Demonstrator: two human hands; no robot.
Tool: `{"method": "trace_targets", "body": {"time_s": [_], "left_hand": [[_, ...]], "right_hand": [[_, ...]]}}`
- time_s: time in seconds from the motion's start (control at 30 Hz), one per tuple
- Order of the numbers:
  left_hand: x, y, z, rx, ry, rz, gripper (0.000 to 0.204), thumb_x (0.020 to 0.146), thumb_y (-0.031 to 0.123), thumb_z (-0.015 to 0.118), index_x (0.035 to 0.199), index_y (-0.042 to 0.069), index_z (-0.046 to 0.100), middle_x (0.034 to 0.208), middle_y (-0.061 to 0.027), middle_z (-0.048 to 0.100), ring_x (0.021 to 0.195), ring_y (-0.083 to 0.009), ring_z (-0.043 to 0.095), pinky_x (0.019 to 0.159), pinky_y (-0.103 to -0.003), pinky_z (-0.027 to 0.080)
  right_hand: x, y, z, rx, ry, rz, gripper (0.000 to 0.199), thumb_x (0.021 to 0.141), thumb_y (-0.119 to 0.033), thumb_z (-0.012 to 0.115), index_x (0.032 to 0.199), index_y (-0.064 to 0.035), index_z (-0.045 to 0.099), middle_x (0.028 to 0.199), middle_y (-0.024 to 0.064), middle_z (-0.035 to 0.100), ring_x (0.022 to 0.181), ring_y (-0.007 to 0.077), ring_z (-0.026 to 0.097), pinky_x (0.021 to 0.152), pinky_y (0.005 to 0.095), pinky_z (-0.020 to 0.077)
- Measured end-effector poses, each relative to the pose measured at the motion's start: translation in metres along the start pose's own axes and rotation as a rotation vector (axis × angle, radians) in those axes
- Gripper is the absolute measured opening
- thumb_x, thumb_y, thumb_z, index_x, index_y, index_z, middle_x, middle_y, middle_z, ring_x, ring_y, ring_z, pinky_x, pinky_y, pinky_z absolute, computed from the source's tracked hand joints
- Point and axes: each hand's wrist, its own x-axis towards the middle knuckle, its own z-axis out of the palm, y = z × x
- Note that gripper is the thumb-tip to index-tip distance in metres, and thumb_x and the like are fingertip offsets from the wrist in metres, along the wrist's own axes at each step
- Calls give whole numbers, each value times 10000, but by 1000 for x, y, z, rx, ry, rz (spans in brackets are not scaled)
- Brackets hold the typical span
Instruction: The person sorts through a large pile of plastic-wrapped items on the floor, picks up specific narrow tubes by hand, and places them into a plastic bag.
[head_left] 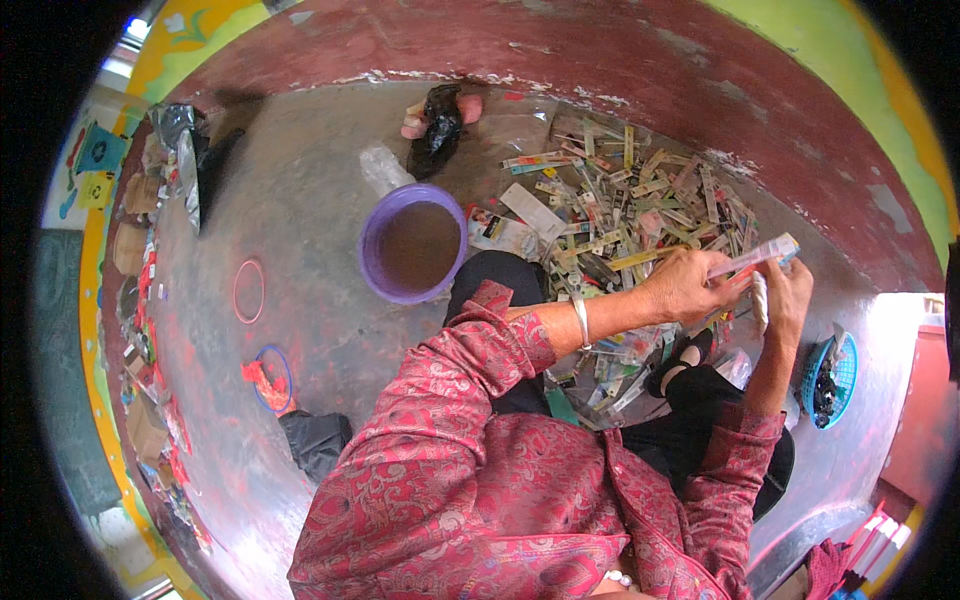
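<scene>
My left hand (690, 285), with a pale bangle on its wrist, is closed on a long narrow printed packet (757, 256), whitish with an orange-red edge. The packet slants up to the right. Close beside it, my right hand (788, 297) has its fingers bent around the packet's far end. A small white piece (760, 304) hangs by the right fingers; I cannot make out what it is. Below and beyond both hands spreads a heap of similar flat strips and wrappers (640, 205) in white, yellow, green and red.
A purple tub (368, 255) with brownish contents stands left of the heap. Behind it lie a clear plastic bag (385, 170) and a black bag (438, 125). A blue basket (842, 385) is at the right. Pink (248, 291) and blue rings (274, 378) lie on the floor.
</scene>
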Motion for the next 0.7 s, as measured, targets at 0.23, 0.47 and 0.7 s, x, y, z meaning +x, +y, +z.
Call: {"method": "trace_targets", "body": {"time_s": [0.23, 0.47, 0.7], "left_hand": [[-4, -13, 11, 183, -14, 110, 267, 687, 93, 583, 944, 23, 559, 677, -183, 586, 664, -317, 601, 608, -375, 468], [-4, -3, 3, -263, -297, -78, 107, 765, 43, 508, 835, -11, 568, 710, -79, 629, 637, -134, 599, 579, -282, 476], [-17, 7, -19, -927, -462, -458, 368, 773, 88, 547, 1094, -47, 428, 869, -165, 619, 662, -173, 616, 584, -287, 526]], "right_hand": [[4, -2, 14, 209, -95, 57, 229, 737, -184, 591, 847, 15, 616, 696, 71, 595, 609, 112, 524, 575, 260, 418], [-11, -29, 8, -100, -18, 74, 420, 715, -371, 654, 835, 28, 597, 754, 154, 618, 697, 216, 588, 664, 328, 439], [19, 0, -18, -466, 616, -170, 507, 754, -481, 569, 952, -15, 584, 914, 197, 606, 843, 338, 588, 724, 399, 461]]}}
